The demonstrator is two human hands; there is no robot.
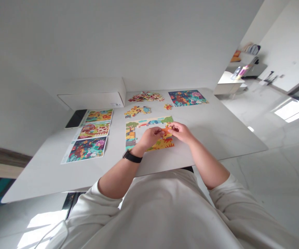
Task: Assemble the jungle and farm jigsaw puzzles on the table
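Note:
Over the right side of a partly assembled jigsaw puzzle, both hands pinch around an orange puzzle piece. My left hand, with a black watch on its wrist, grips the piece from the left. From the other side my right hand holds it between thumb and fingers. The puzzle's border is joined, and bare tabletop shows in its middle. Behind it lie a cluster of yellow and blue puzzle pieces and a small orange group of pieces. My left hand covers part of the puzzle.
A heap of loose pieces lies by the wall. At the back right is a finished dark-blue puzzle. Picture sheets and a black phone lie on the left, near a white box. The white table ends at my body.

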